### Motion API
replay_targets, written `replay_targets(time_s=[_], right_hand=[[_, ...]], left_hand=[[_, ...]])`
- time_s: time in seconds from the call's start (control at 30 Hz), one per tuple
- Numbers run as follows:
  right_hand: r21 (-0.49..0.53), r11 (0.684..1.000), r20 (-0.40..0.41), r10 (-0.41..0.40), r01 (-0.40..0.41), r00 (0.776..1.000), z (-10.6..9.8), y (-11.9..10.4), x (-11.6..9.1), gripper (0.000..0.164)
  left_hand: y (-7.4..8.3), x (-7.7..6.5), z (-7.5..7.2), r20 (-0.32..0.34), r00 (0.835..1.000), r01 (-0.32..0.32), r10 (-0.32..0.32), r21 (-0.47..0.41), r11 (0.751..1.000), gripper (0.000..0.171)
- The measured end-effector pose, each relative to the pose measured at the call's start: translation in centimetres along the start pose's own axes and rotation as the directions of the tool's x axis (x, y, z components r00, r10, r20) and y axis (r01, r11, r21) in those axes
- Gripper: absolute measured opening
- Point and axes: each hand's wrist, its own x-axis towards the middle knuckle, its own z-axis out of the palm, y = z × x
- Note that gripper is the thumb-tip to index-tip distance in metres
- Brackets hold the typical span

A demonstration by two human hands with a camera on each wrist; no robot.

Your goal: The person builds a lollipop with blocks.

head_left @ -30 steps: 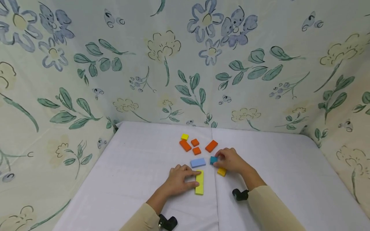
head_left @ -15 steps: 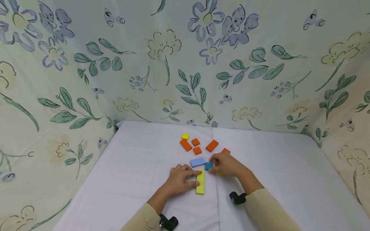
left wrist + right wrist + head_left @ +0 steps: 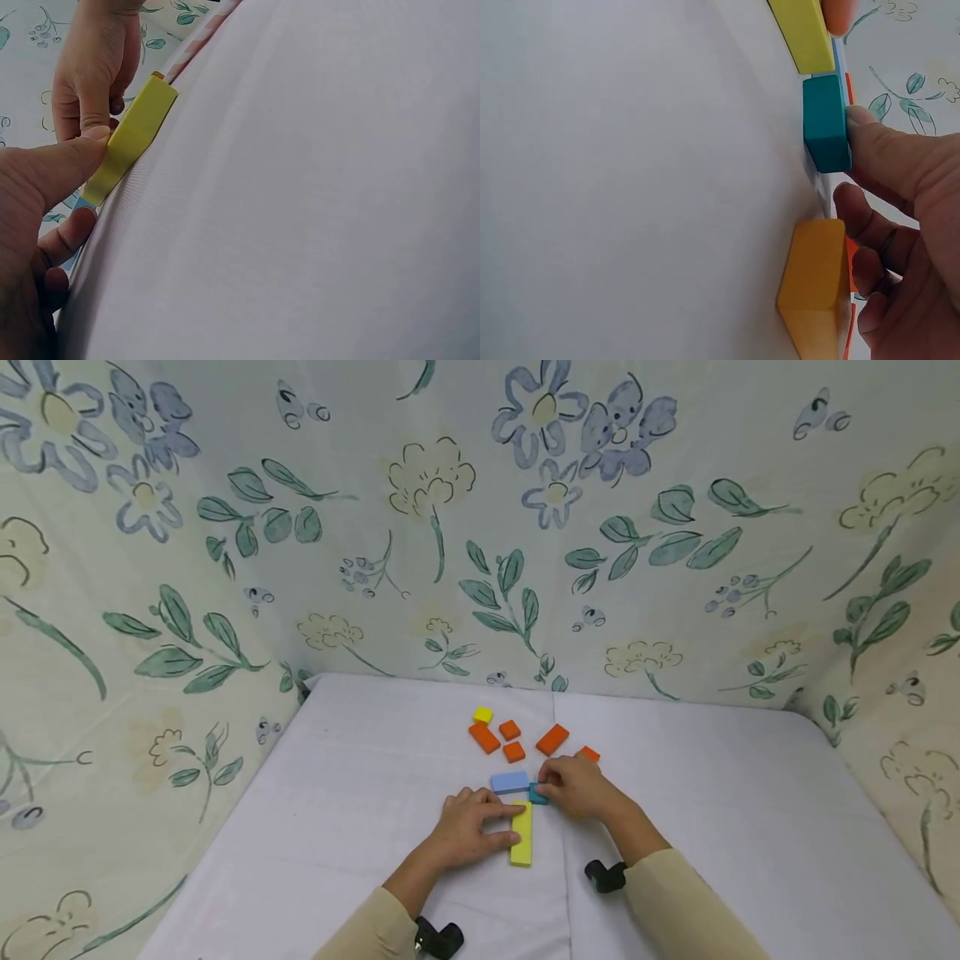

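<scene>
In my head view, I see floral fabric (image 3: pixel 352 510) behind a white-covered table (image 3: pixel 322 827). Left wrist: the left hand (image 3: pixel 19 225), loosely spread, touches a yellow block (image 3: pixel 139 131). Right wrist: the right hand (image 3: pixel 937 195) pinches a teal block (image 3: pixel 825 124) just beside it.

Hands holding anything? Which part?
Grip unclear: right hand touches the teal block, thumb at its top edge; left hand touches the long yellow block on top.

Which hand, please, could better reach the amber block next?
Probably the right hand, after releasing the teal block: the amber block lies nearer it; the left hand holds the long yellow block.
</scene>
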Motion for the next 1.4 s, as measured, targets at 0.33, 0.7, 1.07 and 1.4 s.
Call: replay_targets(time_s=[0.33, 0.7, 1.07, 1.4], right_hand=[[0.047, 0.999, 0.019, 0.022, -0.023, 1.000, 0.8, -0.7, 0.5, 0.011], [0.035, 0.999, 0.014, 0.015, -0.015, 1.000, 1.4, -1.2, 0.7, 0.010], [0.047, 0.997, 0.023, 0.055, -0.056, 0.998, 1.6, -1.2, 0.7, 0.009], [0.029, 0.999, 0.015, 0.026, -0.026, 1.000, 1.5, -1.1, 0.5, 0.007]], left_hand=[[0.0, 0.1, 0.0, 0.010, 1.000, 0.014, -0.014, -0.014, 1.000, 0.044], [-0.1, 0.1, 0.1, 0.003, 1.000, 0.011, -0.011, 0.007, 1.000, 0.044], [0.1, 0.1, 0.3, 0.000, 1.000, 0.013, -0.013, 0.003, 1.000, 0.044], [0.4, 0.0, -0.1, 0.010, 1.000, 0.023, -0.022, -0.011, 1.000, 0.044]])
